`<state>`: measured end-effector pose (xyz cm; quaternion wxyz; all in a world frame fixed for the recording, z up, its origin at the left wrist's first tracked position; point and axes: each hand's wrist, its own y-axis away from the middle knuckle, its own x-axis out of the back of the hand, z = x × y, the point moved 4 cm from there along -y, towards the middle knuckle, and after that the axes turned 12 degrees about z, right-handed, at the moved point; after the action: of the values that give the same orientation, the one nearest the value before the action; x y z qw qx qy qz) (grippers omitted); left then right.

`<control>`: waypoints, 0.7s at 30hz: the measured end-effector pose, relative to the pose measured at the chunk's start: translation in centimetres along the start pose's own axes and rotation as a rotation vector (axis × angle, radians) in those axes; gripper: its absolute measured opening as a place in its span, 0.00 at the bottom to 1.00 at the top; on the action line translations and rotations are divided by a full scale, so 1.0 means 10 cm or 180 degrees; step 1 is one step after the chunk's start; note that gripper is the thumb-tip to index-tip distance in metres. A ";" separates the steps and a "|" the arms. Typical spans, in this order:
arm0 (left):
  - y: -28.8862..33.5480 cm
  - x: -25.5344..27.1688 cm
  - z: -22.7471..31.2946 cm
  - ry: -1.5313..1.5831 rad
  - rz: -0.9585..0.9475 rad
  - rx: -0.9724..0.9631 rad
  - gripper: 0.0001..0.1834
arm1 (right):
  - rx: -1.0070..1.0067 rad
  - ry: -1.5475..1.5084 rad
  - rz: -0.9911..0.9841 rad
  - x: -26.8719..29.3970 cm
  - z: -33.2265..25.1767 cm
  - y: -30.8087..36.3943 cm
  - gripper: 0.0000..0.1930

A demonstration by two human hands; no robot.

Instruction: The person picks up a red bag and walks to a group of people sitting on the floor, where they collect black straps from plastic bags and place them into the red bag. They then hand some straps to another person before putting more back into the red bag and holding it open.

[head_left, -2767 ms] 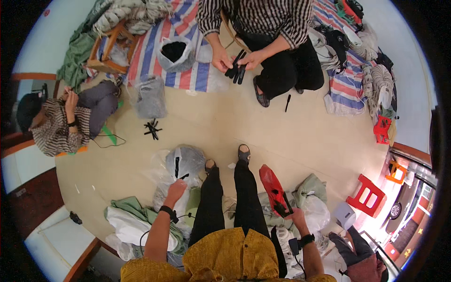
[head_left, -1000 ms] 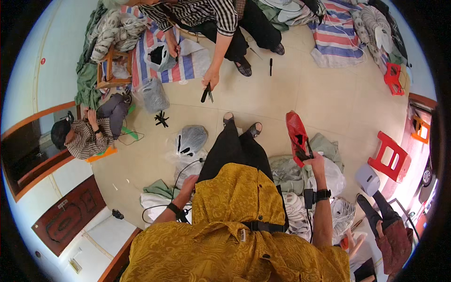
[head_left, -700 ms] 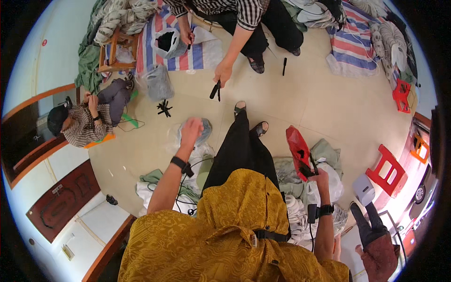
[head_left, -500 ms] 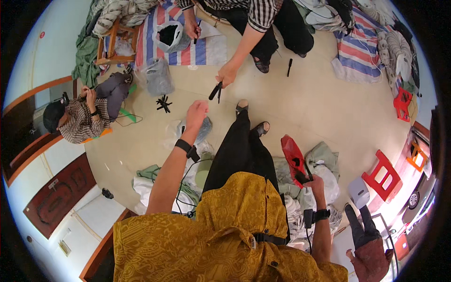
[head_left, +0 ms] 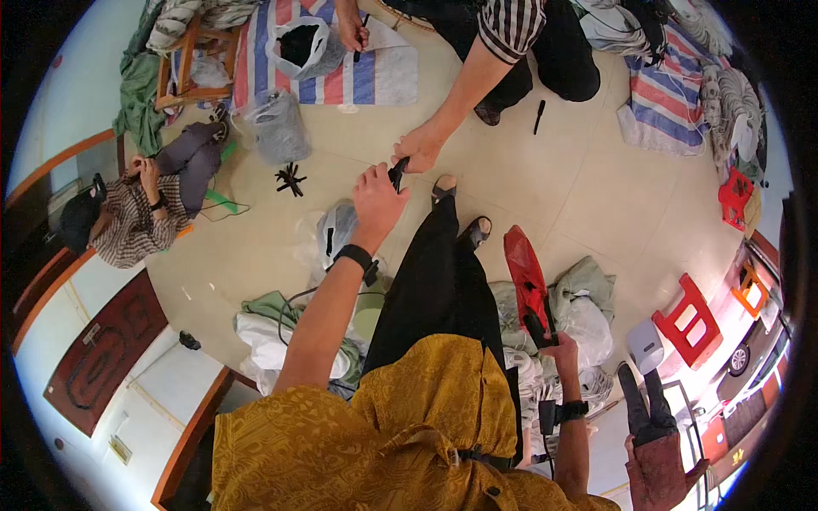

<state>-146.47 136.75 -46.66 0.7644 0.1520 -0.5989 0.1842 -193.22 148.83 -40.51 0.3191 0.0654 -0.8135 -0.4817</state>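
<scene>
Left hand is up at the black sticks in the co-worker's hand, over floor past the near edge of the striped sheet; can't tell if its fingers are closed. Right hand grips a black strip by the red bag. Sticks look light, stiffish, maybe slick; I'd pinch a free end.

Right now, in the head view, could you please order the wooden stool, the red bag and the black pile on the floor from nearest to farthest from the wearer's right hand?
From the right hand:
1. Red bag: at the hand, extending forward.
2. Black pile: forward-left, on the floor.
3. Wooden stool: far forward-left, beyond the pile.
</scene>
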 end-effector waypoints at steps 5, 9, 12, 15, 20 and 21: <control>-0.08 -0.36 -0.09 0.0019 -0.0505 0.0524 0.17 | 0.0056 0.0366 0.0029 -0.11 -0.09 0.01 0.13; -0.03 -0.46 -0.28 0.0748 -0.1203 0.0874 0.13 | -0.0122 0.0258 -0.0133 -0.13 -0.08 -0.01 0.17; 0.16 -0.28 -0.36 0.2591 -0.1979 0.2062 0.13 | -0.0179 0.0670 -0.0178 -0.16 -0.20 0.03 0.17; 0.37 0.08 -0.16 0.4516 -0.2396 0.3037 0.15 | -0.0249 0.0107 -0.0183 -0.16 -0.19 -0.02 0.17; 0.57 0.57 0.07 0.5622 -0.2593 0.3364 0.19 | -0.0491 -0.0673 -0.0275 -0.26 -0.33 -0.02 0.16; 0.61 0.61 0.12 0.5693 -0.2690 0.3392 0.20 | -0.0489 -0.0659 -0.0252 -0.27 -0.34 -0.03 0.16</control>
<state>-148.98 142.26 -40.38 0.7580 0.4634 0.4199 0.1856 -189.19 147.31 -40.83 0.2183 0.0227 -0.7996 -0.5590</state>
